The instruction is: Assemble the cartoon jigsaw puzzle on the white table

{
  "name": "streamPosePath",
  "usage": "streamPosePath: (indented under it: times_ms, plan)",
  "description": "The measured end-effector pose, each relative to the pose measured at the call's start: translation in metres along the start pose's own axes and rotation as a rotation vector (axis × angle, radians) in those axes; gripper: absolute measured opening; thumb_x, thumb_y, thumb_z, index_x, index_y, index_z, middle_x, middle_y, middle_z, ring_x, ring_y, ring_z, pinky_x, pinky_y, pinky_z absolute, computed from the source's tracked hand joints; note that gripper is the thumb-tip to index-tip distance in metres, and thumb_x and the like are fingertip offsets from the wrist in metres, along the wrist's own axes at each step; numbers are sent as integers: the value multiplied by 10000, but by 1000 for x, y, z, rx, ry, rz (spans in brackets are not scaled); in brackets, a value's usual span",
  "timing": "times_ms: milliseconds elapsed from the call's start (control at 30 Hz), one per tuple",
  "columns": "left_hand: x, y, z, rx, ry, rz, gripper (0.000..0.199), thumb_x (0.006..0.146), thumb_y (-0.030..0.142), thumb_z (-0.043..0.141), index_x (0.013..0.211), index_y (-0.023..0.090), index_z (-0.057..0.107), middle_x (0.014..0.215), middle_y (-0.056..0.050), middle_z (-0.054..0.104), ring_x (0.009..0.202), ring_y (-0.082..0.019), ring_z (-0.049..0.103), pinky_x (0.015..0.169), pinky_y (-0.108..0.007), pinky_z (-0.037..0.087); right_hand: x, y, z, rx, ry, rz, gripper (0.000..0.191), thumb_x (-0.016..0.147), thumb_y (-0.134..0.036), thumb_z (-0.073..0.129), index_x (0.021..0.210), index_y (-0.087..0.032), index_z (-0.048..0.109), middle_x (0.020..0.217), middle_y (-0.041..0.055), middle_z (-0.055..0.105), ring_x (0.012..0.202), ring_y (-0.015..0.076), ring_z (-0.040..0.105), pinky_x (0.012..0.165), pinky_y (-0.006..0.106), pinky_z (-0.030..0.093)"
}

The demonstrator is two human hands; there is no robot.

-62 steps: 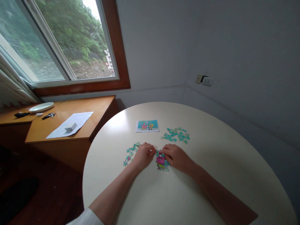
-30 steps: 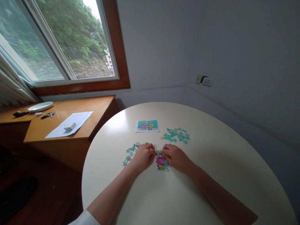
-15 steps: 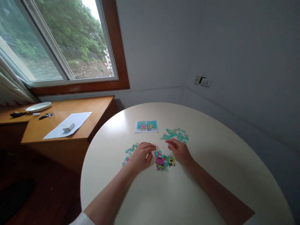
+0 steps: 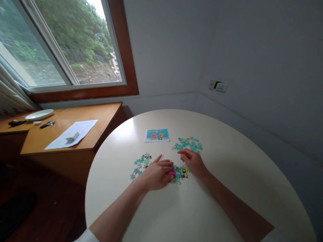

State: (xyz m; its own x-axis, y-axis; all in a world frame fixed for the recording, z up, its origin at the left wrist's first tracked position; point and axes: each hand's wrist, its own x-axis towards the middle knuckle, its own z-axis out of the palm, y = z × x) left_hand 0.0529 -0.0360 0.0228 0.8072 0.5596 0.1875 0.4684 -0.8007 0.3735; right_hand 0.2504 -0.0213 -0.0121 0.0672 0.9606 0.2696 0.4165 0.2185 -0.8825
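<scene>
My left hand (image 4: 158,173) lies with its fingers stretched over the left side of a partly joined jigsaw puzzle (image 4: 184,171). It covers much of the pink figure, while the yellow figure shows on the right. Just right of and above the puzzle, my right hand (image 4: 192,160) is held with thumb and forefinger pinched; whatever is between them is too small to make out. Loose teal puzzle pieces (image 4: 189,143) lie beyond the right hand. More loose puzzle pieces (image 4: 139,164) are spread left of my left hand, some in pink and pale green.
A printed reference picture (image 4: 156,135) lies flat at the back of the round white table (image 4: 161,215). On the left, a wooden desk (image 4: 106,116) carries a paper sheet (image 4: 84,129), a small white box (image 4: 72,137) and a white plate (image 4: 39,115).
My left hand has shifted right and down onto the puzzle, its fingers spreading out and covering the pink figure. More of the left pieces now show. The right hand stays in place.
</scene>
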Motion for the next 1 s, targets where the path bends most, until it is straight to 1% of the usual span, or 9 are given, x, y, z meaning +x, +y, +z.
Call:
streamPosePath:
  times_ms: [67, 167, 233, 333, 400, 500, 733, 900, 1000]
  plan:
    - [0, 0, 0, -1, -9, 6, 259, 813, 236, 422, 983, 205, 615, 1122, -55, 615, 1094, -171, 523, 1090, -406, 156, 0, 0, 0, -7, -6, 3, 225, 696, -253, 441, 783, -152, 623, 571, 3, 556, 510, 124, 518, 513, 245, 428]
    - [1, 0, -1, 3, 0, 2, 248, 805, 250, 438, 961, 197, 623, 1113, -61, 616, 1069, -177, 536, 1062, -391, 231, -1, -2, 0, -23, -7, -3, 227, 694, -250, 433, 772, -151, 622, 564, 3, 554, 499, 123, 510, 502, 243, 416]
    - [1, 0, -3, 1, 22, -3, 244, 802, 251, 445, 956, 200, 628, 1101, -56, 620, 1033, -174, 554, 1033, -377, 284, -1, -3, -1, -36, -9, -6, 227, 691, -250, 429, 763, -152, 621, 554, 0, 549, 490, 121, 505, 492, 240, 406]
    - [2, -1, -4, 1, 78, -9, 242, 781, 190, 449, 935, 198, 636, 1048, -50, 640, 971, -166, 577, 984, -358, 344, 0, -4, -1, -50, -17, -4, 227, 690, -252, 429, 758, -153, 622, 541, -5, 544, 483, 118, 502, 483, 234, 396]
    - [2, -2, -4, -6, 137, -19, 253, 776, 156, 440, 928, 194, 638, 1016, -52, 651, 944, -166, 583, 929, -342, 392, 0, -4, -1, -52, -24, -6, 228, 692, -254, 430, 761, -153, 622, 542, -5, 545, 487, 118, 505, 484, 232, 395]
    - [1, -7, -1, -23, 232, -53, 244, 801, 160, 421, 897, 196, 642, 963, -51, 665, 891, -167, 595, 837, -323, 440, 0, -4, -1, -55, -28, -7, 226, 691, -252, 429, 759, -155, 622, 545, -4, 549, 493, 119, 510, 493, 232, 398]
    - [-1, -17, 1, -36, 431, -189, 171, 806, 172, 447, 823, 184, 617, 856, -61, 659, 815, -175, 590, 757, -323, 455, -1, -4, -2, -64, -36, 12, 217, 691, -250, 436, 757, -165, 624, 545, -8, 553, 494, 117, 518, 494, 228, 403]
    - [-4, -28, -6, -139, 638, -331, 108, 785, 182, 469, 855, 192, 551, 788, -36, 623, 728, -142, 575, 684, -278, 458, -1, -3, -1, -49, -38, 12, 220, 697, -270, 441, 763, -162, 621, 544, -8, 541, 487, 117, 503, 493, 237, 401]
    - [-7, -36, -15, -174, 789, -407, 36, 773, 208, 485, 798, 192, 507, 702, -5, 584, 659, -124, 549, 656, -258, 448, -1, -3, 0, -25, -27, -10, 212, 705, -305, 469, 796, -169, 604, 528, -24, 502, 476, 114, 475, 473, 238, 382]
